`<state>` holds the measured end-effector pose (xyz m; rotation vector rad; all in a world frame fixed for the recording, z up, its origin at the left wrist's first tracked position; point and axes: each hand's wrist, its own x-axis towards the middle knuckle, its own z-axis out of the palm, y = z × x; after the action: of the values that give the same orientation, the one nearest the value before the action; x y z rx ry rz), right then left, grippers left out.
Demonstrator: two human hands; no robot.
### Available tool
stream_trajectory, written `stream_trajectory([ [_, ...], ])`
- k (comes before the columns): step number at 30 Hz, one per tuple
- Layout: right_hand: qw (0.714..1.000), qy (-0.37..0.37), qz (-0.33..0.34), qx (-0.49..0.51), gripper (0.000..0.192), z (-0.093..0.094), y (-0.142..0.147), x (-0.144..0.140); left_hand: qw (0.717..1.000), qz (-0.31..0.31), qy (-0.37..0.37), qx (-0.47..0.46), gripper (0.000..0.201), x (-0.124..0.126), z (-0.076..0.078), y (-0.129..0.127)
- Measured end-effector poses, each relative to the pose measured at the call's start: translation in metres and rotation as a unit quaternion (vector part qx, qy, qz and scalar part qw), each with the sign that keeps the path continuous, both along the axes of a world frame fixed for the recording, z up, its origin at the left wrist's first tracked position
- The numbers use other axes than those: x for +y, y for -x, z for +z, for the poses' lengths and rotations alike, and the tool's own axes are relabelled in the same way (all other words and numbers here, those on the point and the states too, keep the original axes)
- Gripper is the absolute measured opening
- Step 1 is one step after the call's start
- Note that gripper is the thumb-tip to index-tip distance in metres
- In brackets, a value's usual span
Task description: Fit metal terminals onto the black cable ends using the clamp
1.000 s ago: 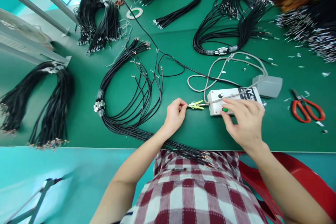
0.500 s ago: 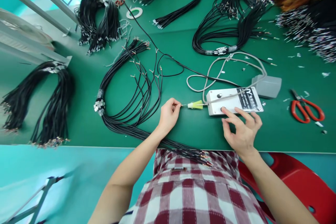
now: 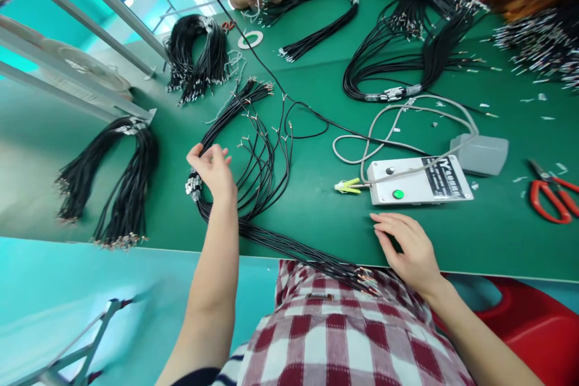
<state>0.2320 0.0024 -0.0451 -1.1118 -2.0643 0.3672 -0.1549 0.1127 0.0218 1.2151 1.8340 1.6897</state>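
Black cable bundle point(image 3: 289, 245) lies curved on the green table point(image 3: 323, 217), left of the white box point(image 3: 414, 184). Left hand point(image 3: 215, 170) over the bundle near its silvery band point(image 3: 193, 186), fingers bent; cannot tell whether it grips a strand. Right hand point(image 3: 404, 247) loosely open, just on the near side of the box.

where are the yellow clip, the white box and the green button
yellow clip point(image 3: 347, 186), head view: the middle of its body
white box point(image 3: 414, 185), head view: the bare top face beside the dark label
green button point(image 3: 398, 194), head view: its round cap
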Motion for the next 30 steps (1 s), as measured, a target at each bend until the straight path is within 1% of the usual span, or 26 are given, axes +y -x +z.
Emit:
stream_trajectory([
  [1,1.000,0.005,0.000,0.006,0.024,0.001,0.000,0.000,0.998,-0.053,0.003,0.031,0.018,-0.016,-0.002,-0.017],
  [2,1.000,0.010,-0.001,0.012,0.024,0.001,0.001,0.001,0.989,-0.130,0.017,0.065,0.022,-0.035,-0.005,-0.037],
  [3,1.000,0.016,-0.003,0.016,0.023,0.002,0.001,0.001,0.974,-0.206,0.040,0.082,0.025,-0.056,-0.008,-0.059],
  [4,1.000,0.022,-0.005,0.020,0.022,0.003,0.002,0.001,0.942,-0.310,0.067,0.107,0.025,-0.076,-0.010,-0.081],
  [5,0.999,0.029,-0.007,0.024,0.022,0.003,0.002,0.002,0.848,-0.484,0.108,0.186,0.017,-0.095,-0.012,-0.101],
  [6,0.999,0.035,-0.008,0.026,0.021,0.004,0.002,0.002,0.764,-0.574,0.138,0.260,0.009,-0.110,-0.014,-0.117],
  [7,0.999,0.040,-0.009,0.028,0.020,0.004,0.003,0.002,0.711,-0.606,0.164,0.319,0.003,-0.121,-0.015,-0.129],
  [8,0.999,0.043,-0.009,0.029,0.020,0.004,0.003,0.001,0.672,-0.622,0.184,0.358,0.006,-0.128,-0.015,-0.137],
  [9,0.998,0.045,-0.010,0.030,0.019,0.004,0.003,0.001,0.667,-0.617,0.197,0.368,0.010,-0.130,-0.016,-0.141],
  [10,0.998,0.047,-0.010,0.030,0.019,0.004,0.003,0.001,0.681,-0.611,0.205,0.349,0.012,-0.130,-0.016,-0.141],
  [13,0.998,0.055,-0.010,0.030,0.018,0.003,0.003,0.000,0.734,-0.612,0.209,0.208,0.016,-0.121,-0.017,-0.134],
  [15,0.997,0.064,-0.009,0.035,0.017,0.003,0.002,0.000,0.763,-0.593,0.207,0.152,0.017,-0.115,-0.017,-0.129],
  [18,0.994,0.091,-0.003,0.064,0.015,0.005,0.003,0.000,0.792,-0.557,0.194,0.158,0.017,-0.112,-0.013,-0.129],
  [21,0.982,0.162,0.015,0.095,0.015,0.012,0.008,-0.002,0.807,-0.539,0.190,0.148,0.017,-0.112,-0.005,-0.134],
  [23,0.975,0.201,0.055,0.079,0.017,0.018,0.015,-0.006,0.817,-0.530,0.185,0.131,0.017,-0.111,0.002,-0.140],
  [25,0.966,0.219,0.134,0.036,0.019,0.025,0.022,-0.011,0.828,-0.519,0.169,0.128,0.016,-0.109,0.007,-0.146],
  [27,0.945,0.239,0.222,0.003,0.020,0.030,0.027,-0.015,0.842,-0.501,0.150,0.130,0.011,-0.108,0.009,-0.152],
  [28,0.936,0.253,0.245,0.001,0.019,0.032,0.028,-0.015,0.851,-0.489,0.145,0.127,0.008,-0.107,0.009,-0.153],
  [29,0.933,0.268,0.242,0.012,0.018,0.033,0.029,-0.014,0.859,-0.477,0.143,0.118,0.008,-0.106,0.009,-0.155],
  [30,0.935,0.283,0.212,0.035,0.016,0.033,0.028,-0.012,0.868,-0.464,0.146,0.102,0.009,-0.106,0.008,-0.155],
])
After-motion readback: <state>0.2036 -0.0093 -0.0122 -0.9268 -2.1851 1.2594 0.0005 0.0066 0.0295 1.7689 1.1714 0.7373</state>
